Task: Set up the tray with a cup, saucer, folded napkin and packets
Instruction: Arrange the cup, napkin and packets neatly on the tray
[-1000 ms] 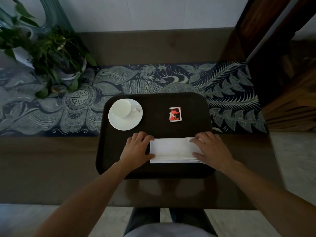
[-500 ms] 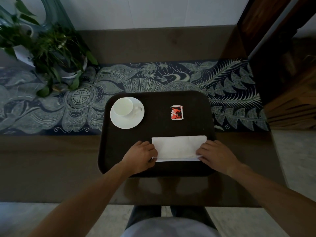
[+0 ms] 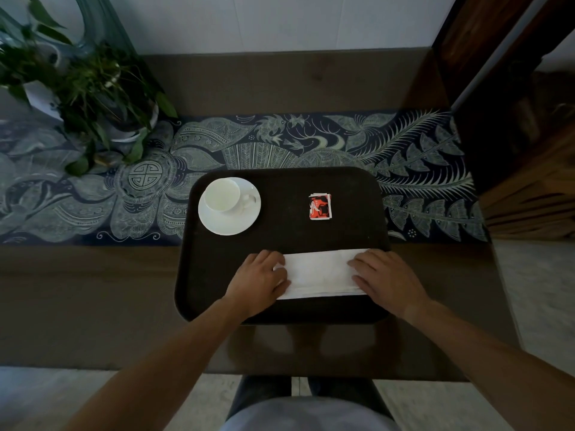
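A dark brown tray [image 3: 280, 244] lies on the table in front of me. At its far left a white cup [image 3: 222, 195] stands on a white saucer [image 3: 230, 223], handle to the right. Red packets [image 3: 320, 206] lie stacked at the tray's far right. A white folded napkin [image 3: 317, 272] stretches across the tray's near part. My left hand [image 3: 259, 279] rests on the napkin's left end, and my right hand [image 3: 384, 275] presses flat on its right end with straight fingers.
A patterned blue runner [image 3: 311, 141] crosses the dark table [image 3: 87, 290] behind the tray. A leafy potted plant [image 3: 93, 98] stands at the far left. Dark wooden furniture [image 3: 513, 119] rises at the right. The table's near edge lies just below the tray.
Both hands slid back onto the napkin's ends; half a second ago they were curled at its near corners. The napkin looks flatter now. Cup, saucer and packets stayed put.
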Motion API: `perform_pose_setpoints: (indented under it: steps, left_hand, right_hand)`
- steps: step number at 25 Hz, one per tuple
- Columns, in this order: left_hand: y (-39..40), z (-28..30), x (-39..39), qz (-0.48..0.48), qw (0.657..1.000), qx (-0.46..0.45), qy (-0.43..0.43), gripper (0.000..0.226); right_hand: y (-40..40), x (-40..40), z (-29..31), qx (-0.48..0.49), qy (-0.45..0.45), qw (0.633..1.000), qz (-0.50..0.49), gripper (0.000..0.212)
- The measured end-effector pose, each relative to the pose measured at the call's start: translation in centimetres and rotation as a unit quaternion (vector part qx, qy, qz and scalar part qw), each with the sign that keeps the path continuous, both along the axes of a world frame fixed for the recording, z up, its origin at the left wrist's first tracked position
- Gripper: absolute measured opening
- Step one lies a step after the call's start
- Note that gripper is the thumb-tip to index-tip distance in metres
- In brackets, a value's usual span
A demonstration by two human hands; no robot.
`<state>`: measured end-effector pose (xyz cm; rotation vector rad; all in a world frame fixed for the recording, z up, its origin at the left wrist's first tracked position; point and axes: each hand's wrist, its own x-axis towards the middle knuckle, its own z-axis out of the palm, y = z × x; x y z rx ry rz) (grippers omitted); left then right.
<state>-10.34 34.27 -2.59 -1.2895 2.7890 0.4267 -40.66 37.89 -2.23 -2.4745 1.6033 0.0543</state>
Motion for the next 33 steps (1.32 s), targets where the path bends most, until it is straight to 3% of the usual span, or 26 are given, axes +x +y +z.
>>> perform_pose_setpoints:
  steps: [4,13,21,28,33]
  left_hand:
    - [0.7,-0.8,-4.1,0.045,0.998,0.024,-0.033,0.060]
    - [2.3,-4.7,-7.0,0.090,0.993,0.038,-0.064,0.066]
    - [2.1,-4.0,-3.0,0.142,0.984,0.067,-0.087,0.071]
    - [0.9,-3.3,-2.6,0.125,0.985,0.084,-0.084,0.075]
    - [-1.7,-1.5,-2.4,0.186,0.978,0.072,-0.064,0.062]
  right_hand:
    - [-0.2,2.7,-1.1,0.025,0.031,0.999,-0.013,0.068]
    - [-0.2,4.5,-4.1,0.063,0.053,0.995,-0.049,0.068]
    - [-0.3,2.7,-4.0,0.078,0.068,0.989,-0.105,0.080]
    - [-1.6,1.9,-2.6,0.125,0.047,0.989,-0.055,0.077]
    - [-4.8,0.1,0.5,0.098,0.106,0.989,-0.028,0.050]
